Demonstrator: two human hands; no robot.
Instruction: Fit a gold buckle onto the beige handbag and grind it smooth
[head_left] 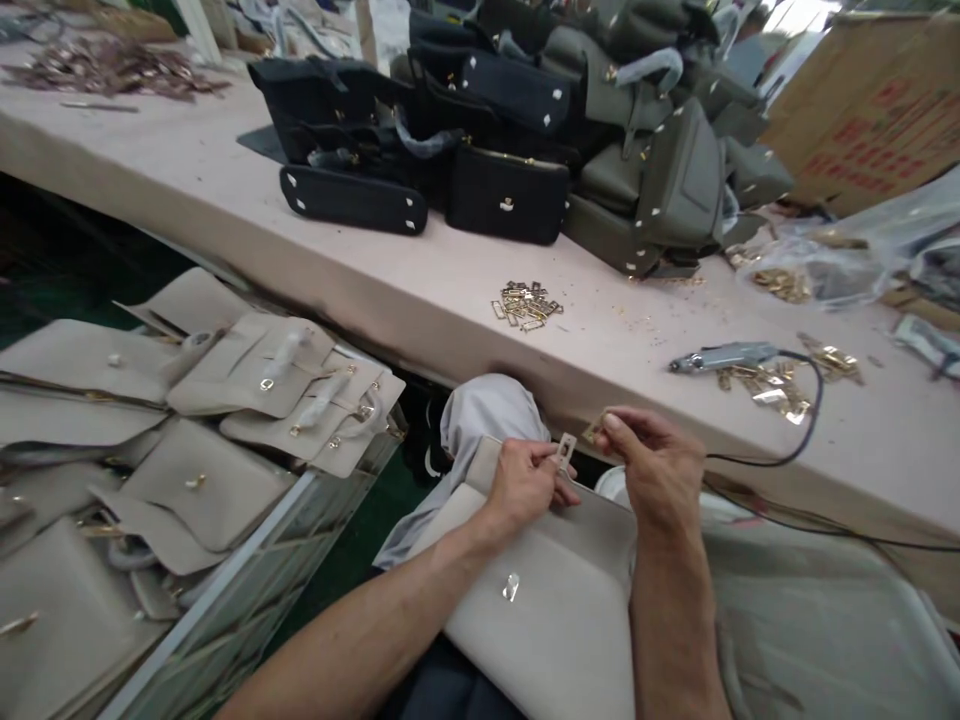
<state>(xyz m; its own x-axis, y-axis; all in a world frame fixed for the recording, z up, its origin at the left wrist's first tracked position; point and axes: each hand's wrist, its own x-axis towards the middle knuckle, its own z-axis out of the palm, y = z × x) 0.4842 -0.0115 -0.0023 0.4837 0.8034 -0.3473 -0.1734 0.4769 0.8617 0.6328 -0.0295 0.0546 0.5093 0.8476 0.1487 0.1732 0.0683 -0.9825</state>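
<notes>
A beige handbag (562, 610) lies across my lap, a shiny metal lock fitting (511, 587) on its front. At the bag's far edge, my left hand (523, 482) is closed, pinching a small slotted metal plate (566, 449); whether the plate is fixed to the bag I cannot tell. Just to the right and slightly above, my right hand (664, 462) is closed on another small gold-coloured plate (595, 429), held between thumb and forefinger. The two plates are close but apart.
On the pink table lie small metal frames (527, 304), a grey corded power tool (724, 356) and gold plates (776, 388). Black handbags (510, 195) and olive ones (679, 190) are piled behind, beside a cardboard box (870, 110). Beige bags (202, 480) fill a crate at left.
</notes>
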